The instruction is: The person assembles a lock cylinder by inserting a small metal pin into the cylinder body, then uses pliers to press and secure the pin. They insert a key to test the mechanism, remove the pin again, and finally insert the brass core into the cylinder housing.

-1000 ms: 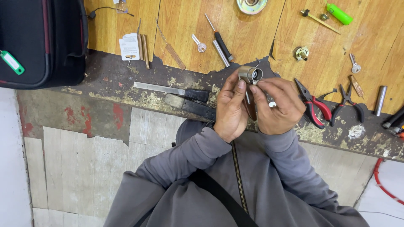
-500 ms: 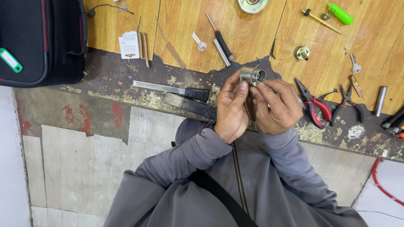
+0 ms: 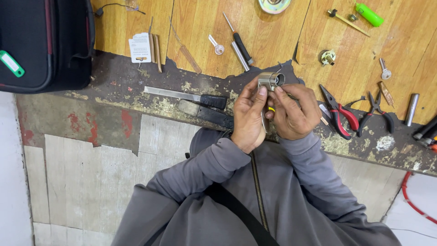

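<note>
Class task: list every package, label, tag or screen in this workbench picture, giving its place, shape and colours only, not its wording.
Small card packet: on the wooden bench top, upper left; rectangular, white with dark print.
Luggage tag: on the black bag, far left; narrow, green with a white insert.
No screens in view.

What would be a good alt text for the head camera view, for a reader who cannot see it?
Seen from above, a person in a grey jacket holds a small metal lock cylinder in both hands, left hand and right hand, over a worn wooden workbench. Red-handled pliers, a screwdriver, keys and a black bag lie around.
</note>
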